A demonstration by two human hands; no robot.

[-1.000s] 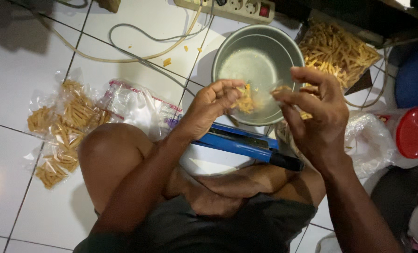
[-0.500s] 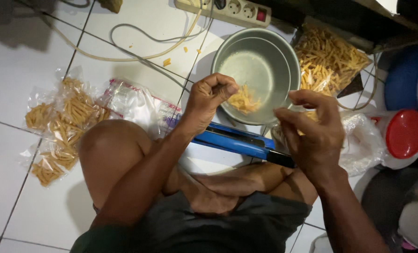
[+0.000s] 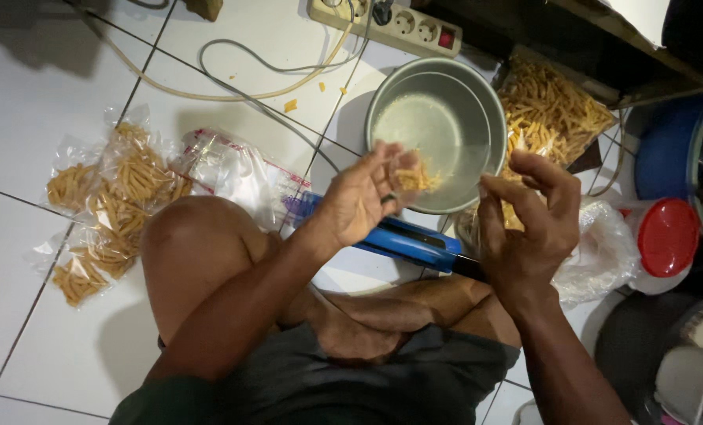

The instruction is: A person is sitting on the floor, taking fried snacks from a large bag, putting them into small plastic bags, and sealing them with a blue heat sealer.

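Two hands over a round silver metal bowl

The left hand [image 3: 363, 201] pinches yellow fried snack sticks [image 3: 414, 179] at the bowl's [image 3: 434, 126] 6 o'clock. The right hand [image 3: 529, 224] hangs half open at 4 o'clock. Best to keep the sticks over the bowl so none drop.

Small clear plastic packets of yellow stick snacks [image 3: 111, 208] lie clustered on the white tile floor [image 3: 44, 102] at far left, just beside the person's raised knee, some overlapping. An empty-looking clear bag with a red and blue printed strip [image 3: 237, 173] lies crumpled between those packets and a blue bar-shaped tool, touching the knee. A large open clear bag heaped with the same yellow sticks [image 3: 552, 114] sits at upper right just beside a metal bowl, and another crumpled clear bag [image 3: 603, 252] lies below it, next to the right hand [image 3: 525, 228], beside a red lid.
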